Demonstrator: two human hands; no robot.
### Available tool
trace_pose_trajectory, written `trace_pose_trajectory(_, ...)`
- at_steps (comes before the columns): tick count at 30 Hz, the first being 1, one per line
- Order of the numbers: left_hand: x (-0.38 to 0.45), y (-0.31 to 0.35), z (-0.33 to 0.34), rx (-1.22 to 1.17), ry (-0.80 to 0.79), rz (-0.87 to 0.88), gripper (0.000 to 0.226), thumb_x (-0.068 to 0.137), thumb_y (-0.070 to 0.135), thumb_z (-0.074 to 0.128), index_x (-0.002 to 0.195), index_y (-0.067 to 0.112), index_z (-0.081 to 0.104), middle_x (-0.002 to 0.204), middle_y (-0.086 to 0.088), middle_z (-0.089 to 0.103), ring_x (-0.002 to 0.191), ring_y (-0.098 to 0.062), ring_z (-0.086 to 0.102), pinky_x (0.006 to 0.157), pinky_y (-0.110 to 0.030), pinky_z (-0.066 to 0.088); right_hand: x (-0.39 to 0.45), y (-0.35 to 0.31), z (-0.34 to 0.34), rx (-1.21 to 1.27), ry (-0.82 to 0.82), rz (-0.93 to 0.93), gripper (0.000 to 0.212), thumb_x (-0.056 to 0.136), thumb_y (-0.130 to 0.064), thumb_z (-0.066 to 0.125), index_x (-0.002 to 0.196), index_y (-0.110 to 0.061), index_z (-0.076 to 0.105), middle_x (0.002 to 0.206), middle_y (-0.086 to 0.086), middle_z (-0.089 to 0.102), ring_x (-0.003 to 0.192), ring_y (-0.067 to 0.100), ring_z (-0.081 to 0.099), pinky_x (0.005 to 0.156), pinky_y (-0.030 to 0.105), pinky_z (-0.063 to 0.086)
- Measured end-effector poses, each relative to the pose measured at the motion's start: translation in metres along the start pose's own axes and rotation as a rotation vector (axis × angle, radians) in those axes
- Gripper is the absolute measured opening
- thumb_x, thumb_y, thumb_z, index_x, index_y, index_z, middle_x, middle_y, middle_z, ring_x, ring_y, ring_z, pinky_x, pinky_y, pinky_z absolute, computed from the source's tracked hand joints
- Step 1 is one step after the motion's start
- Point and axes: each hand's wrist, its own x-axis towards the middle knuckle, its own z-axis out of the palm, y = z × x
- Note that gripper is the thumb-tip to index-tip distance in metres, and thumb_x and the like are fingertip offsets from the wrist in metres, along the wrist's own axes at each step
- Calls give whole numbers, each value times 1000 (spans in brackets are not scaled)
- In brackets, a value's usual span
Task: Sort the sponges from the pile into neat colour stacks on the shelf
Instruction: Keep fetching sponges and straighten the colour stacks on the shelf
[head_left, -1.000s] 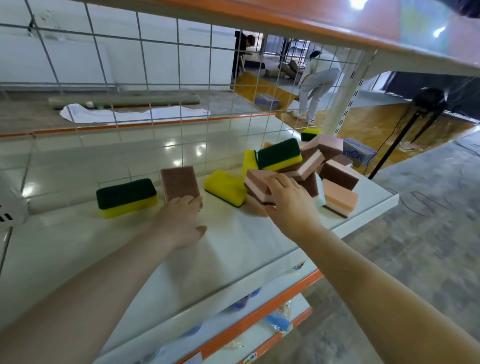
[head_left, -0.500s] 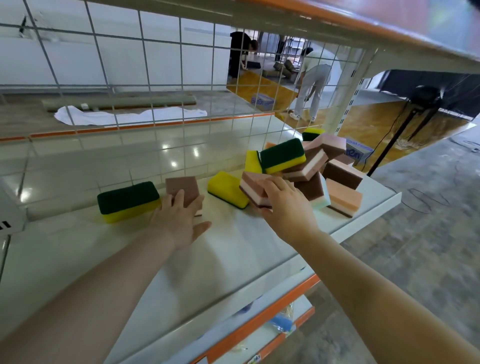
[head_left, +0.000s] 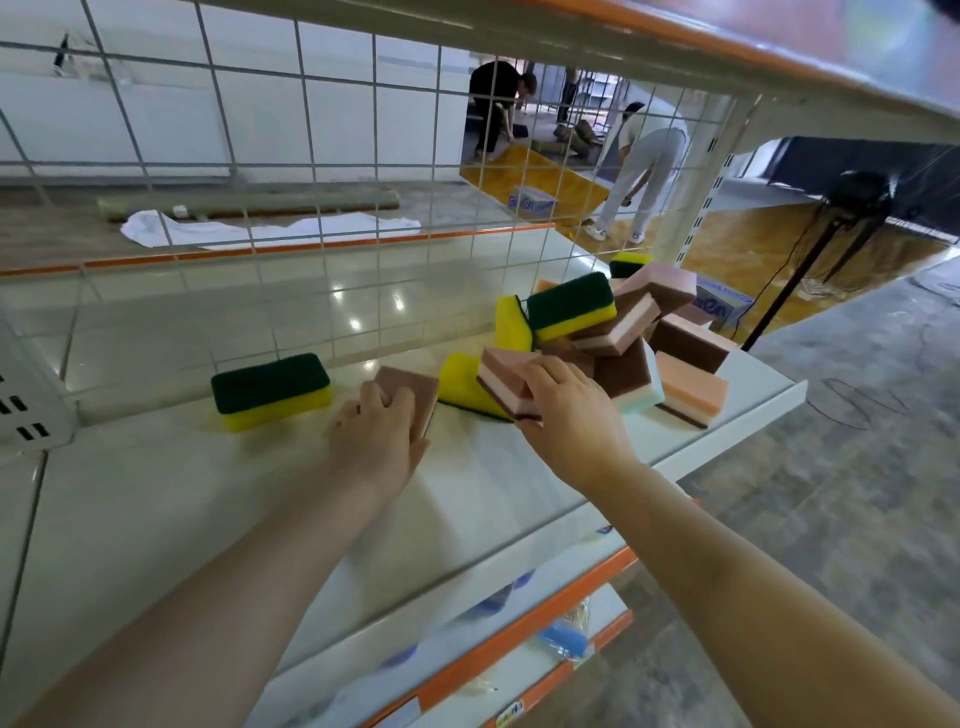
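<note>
a person's two bare arms reach onto a white metal shelf (head_left: 260, 499) backed by wire mesh (head_left: 322, 171). the right hand (head_left: 566, 415) grips a pink and brown layered sponge (head_left: 506, 382), fingers (head_left: 545, 371) curled over its top edge and thumb underneath, holding it just off the front of the jumbled pile (head_left: 623, 332) at the shelf's right end. the pile mixes green-and-yellow, brown-and-pink and orange sponges leaning on one another. the left hand (head_left: 379, 441) rests on a brown sponge (head_left: 410, 395) lying on the shelf, fingers wrapped around its near edge, seemingly steadying it. a green and yellow sponge (head_left: 272, 389) sits alone further left; a yellow sponge (head_left: 465, 384) lies between the brown one and the pile. this looks like an early sorting step: one sponge picked, most of the pile unsorted. the next move likely calls for carrying the held sponge left and squaring it on top of the brown one, matching edges.
</note>
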Motion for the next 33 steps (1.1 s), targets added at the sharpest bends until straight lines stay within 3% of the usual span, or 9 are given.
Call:
trace_pose_trajectory(5, -20, 7, -6, -174, 40, -144, 56, 80, 37, 68, 121, 12, 41, 125, -15, 34, 111, -35, 41, 92, -39, 37, -11, -6, -7, -19, -9, -47, 48, 91, -21, 55, 137, -15, 41, 140, 1, 43, 129, 19, 38, 101, 27, 32)
trace_pose_trajectory(9, -44, 1, -16, -156, 24, -258, 67, 81, 40, 66, 135, 18, 32, 132, -15, 39, 118, -34, 37, 95, -38, 34, -21, -16, -11, -14, -28, -75, 49, 91, -22, 54, 138, -17, 39, 140, -1, 42, 128, 19, 38, 100, 30, 36)
trace_pose_trajectory(13, -73, -5, -23, -125, 24, -311, 71, 83, 42, 62, 140, 18, 29, 128, -12, 50, 115, -33, 42, 93, -37, 35, -35, -33, -15, -18, -44, -141, 48, 90, -21, 54, 136, -16, 40, 141, -1, 40, 128, 20, 38, 90, 32, 41)
trace_pose_trajectory(18, -114, -6, -33, -88, 51, -367, 68, 82, 43, 62, 138, 19, 32, 124, -11, 52, 111, -31, 47, 92, -34, 34, -60, -52, -9, 8, -27, -251, 45, 89, -17, 55, 134, -14, 44, 140, 2, 42, 126, 23, 41, 94, 29, 36)
trace_pose_trajectory(24, -167, -11, -48, -51, 112, -463, 68, 82, 44, 62, 138, 19, 32, 126, -11, 50, 114, -32, 46, 94, -35, 35, -90, -71, -4, 104, 15, -343, 45, 72, -5, 72, 116, -3, 61, 114, 15, 62, 102, 35, 60, 83, 37, 48)
trace_pose_trajectory(28, -200, -14, -61, -83, 143, -514, 74, 82, 42, 63, 142, 19, 27, 129, -14, 44, 113, -35, 46, 94, -38, 37, -102, -89, -14, 81, -14, -421, 49, 88, -15, 56, 136, -13, 44, 138, 5, 46, 125, 25, 44, 100, 31, 35)
trace_pose_trajectory(33, -235, -26, -76, -139, 166, -553, 79, 82, 42, 64, 144, 17, 24, 132, -14, 35, 117, -35, 45, 95, -41, 41, -115, -119, -21, 64, -67, -483, 50, 92, -19, 50, 140, -17, 35, 144, 1, 37, 129, 21, 38, 101, 27, 29)
